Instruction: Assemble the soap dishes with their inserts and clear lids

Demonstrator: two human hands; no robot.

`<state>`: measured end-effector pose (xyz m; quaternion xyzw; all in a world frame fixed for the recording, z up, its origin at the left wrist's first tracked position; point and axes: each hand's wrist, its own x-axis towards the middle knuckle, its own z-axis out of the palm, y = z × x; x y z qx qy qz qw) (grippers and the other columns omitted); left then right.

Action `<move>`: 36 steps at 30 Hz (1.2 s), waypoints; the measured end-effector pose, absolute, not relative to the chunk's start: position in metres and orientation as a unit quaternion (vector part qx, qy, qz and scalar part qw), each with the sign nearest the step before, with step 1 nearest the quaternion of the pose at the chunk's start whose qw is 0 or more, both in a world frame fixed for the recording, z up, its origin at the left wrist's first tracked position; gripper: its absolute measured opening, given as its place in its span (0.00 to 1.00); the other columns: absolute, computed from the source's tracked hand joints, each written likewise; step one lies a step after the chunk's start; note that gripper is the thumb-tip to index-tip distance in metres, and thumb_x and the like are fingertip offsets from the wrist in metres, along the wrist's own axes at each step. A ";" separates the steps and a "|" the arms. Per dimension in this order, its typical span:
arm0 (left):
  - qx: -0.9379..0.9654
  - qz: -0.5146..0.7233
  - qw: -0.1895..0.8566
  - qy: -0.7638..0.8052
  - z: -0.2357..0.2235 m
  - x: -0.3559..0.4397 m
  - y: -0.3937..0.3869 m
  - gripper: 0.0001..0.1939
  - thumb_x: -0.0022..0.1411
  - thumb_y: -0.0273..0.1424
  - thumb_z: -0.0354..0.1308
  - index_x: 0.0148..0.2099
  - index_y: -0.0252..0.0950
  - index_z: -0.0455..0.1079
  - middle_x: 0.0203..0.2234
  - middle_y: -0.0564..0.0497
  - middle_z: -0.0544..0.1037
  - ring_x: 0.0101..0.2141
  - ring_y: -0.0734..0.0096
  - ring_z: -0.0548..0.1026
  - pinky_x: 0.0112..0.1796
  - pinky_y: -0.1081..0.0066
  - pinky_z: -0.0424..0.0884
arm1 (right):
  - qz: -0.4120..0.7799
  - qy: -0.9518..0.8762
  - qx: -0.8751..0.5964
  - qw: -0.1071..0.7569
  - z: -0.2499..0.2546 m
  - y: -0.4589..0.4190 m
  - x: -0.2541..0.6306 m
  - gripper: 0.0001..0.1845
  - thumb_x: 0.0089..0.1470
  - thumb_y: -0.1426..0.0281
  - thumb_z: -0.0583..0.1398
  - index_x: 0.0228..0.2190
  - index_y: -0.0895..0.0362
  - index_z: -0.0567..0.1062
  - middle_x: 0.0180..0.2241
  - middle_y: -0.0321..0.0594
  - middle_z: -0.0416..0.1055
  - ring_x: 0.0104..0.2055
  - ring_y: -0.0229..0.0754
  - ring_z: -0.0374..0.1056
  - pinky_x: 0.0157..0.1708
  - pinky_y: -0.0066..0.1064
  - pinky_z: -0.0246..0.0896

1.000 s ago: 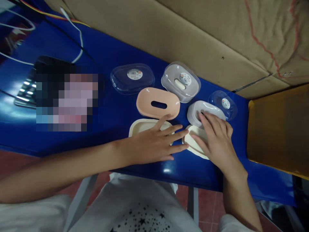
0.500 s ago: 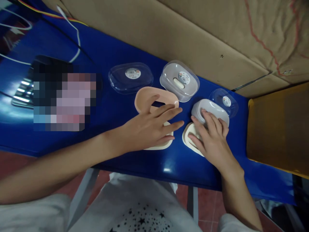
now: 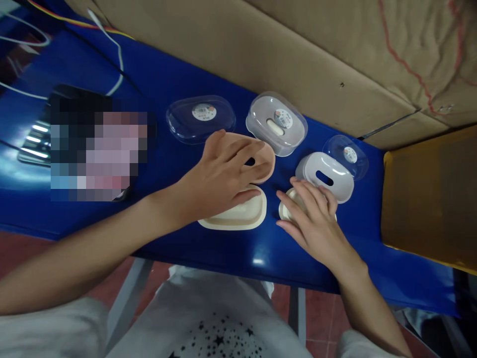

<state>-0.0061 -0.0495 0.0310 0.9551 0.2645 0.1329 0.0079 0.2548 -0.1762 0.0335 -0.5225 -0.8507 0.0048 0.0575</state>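
Observation:
My left hand (image 3: 223,176) lies palm down with fingers spread over a peach soap dish tray (image 3: 266,171), which has a slot in its middle. Its thumb reaches above a cream oval base (image 3: 238,223). My right hand (image 3: 315,211) rests over a second cream base (image 3: 286,206), fingers apart and slightly bent around it; much of that base is hidden. Just behind it sits a grey soap dish tray (image 3: 341,186) with an oval slot, untouched. Whether either hand grips its piece is not clear.
Behind stand a clear lid (image 3: 182,119) with a round sticker, a lidded grey soap box (image 3: 257,117) and another clear lid (image 3: 361,154). Cardboard (image 3: 298,64) walls the back; a brown box (image 3: 428,199) bounds the right. A blurred-out dark device (image 3: 82,94) and cables lie left.
My left hand has shifted left and back, so its fingers now cover the peach tray. My right hand has come off the grey tray and moved toward me onto the cream base.

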 end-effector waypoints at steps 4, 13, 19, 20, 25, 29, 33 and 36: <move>0.957 0.131 0.028 0.257 0.026 -0.003 -0.053 0.29 0.77 0.41 0.59 0.73 0.37 0.63 0.69 0.34 0.69 0.68 0.35 0.68 0.65 0.28 0.62 | 0.002 -0.852 -0.520 0.057 0.031 -0.173 0.257 0.31 0.72 0.57 0.61 0.69 0.54 0.66 0.74 0.58 0.62 0.75 0.61 0.59 0.72 0.61 0.51; 0.957 0.134 0.028 0.256 0.024 -0.002 -0.056 0.29 0.78 0.42 0.57 0.74 0.37 0.63 0.68 0.36 0.72 0.65 0.37 0.70 0.67 0.29 0.60 | 0.008 -0.846 -0.530 0.059 0.029 -0.170 0.266 0.33 0.72 0.56 0.61 0.71 0.52 0.63 0.74 0.58 0.61 0.76 0.62 0.58 0.71 0.60 0.52; 0.961 0.133 0.018 0.244 0.025 -0.002 -0.058 0.29 0.78 0.41 0.57 0.74 0.35 0.63 0.68 0.36 0.71 0.65 0.38 0.70 0.68 0.29 0.59 | 0.011 -0.839 -0.539 0.080 0.032 -0.166 0.273 0.33 0.73 0.56 0.60 0.72 0.52 0.62 0.74 0.57 0.61 0.74 0.62 0.60 0.70 0.59 0.56; 0.961 0.133 0.019 0.244 0.025 -0.002 -0.058 0.29 0.78 0.41 0.58 0.74 0.36 0.62 0.68 0.36 0.71 0.66 0.38 0.70 0.68 0.28 0.58 | 0.010 -0.837 -0.540 0.086 0.033 -0.165 0.274 0.34 0.73 0.56 0.60 0.73 0.52 0.62 0.74 0.57 0.61 0.74 0.63 0.60 0.69 0.60 0.57; 0.960 0.125 0.032 0.248 0.027 -0.001 -0.059 0.27 0.78 0.41 0.58 0.74 0.40 0.64 0.69 0.38 0.71 0.68 0.42 0.69 0.70 0.28 0.56 | 0.001 -0.817 -0.569 0.099 0.031 -0.164 0.282 0.37 0.72 0.57 0.61 0.75 0.49 0.59 0.74 0.57 0.61 0.72 0.64 0.63 0.65 0.58 0.64; 0.961 0.122 0.025 0.245 0.027 -0.001 -0.059 0.28 0.78 0.40 0.58 0.74 0.38 0.63 0.69 0.38 0.71 0.68 0.42 0.68 0.70 0.27 0.56 | -0.015 -0.810 -0.579 0.091 0.027 -0.164 0.283 0.36 0.72 0.58 0.61 0.74 0.50 0.60 0.73 0.57 0.62 0.72 0.64 0.64 0.64 0.58 0.66; 0.961 0.119 0.021 0.248 0.027 0.000 -0.059 0.29 0.78 0.40 0.58 0.75 0.37 0.63 0.69 0.37 0.71 0.67 0.40 0.69 0.69 0.27 0.57 | -0.013 -0.809 -0.582 0.079 0.026 -0.164 0.281 0.36 0.73 0.57 0.60 0.74 0.51 0.60 0.74 0.58 0.61 0.72 0.65 0.63 0.64 0.58 0.65; 0.962 0.119 0.019 0.247 0.026 0.000 -0.059 0.28 0.78 0.41 0.57 0.74 0.39 0.63 0.70 0.39 0.70 0.68 0.42 0.69 0.70 0.29 0.55 | -0.001 -0.803 -0.592 0.071 0.027 -0.163 0.283 0.39 0.73 0.55 0.59 0.77 0.50 0.54 0.75 0.59 0.59 0.72 0.66 0.63 0.65 0.59 0.64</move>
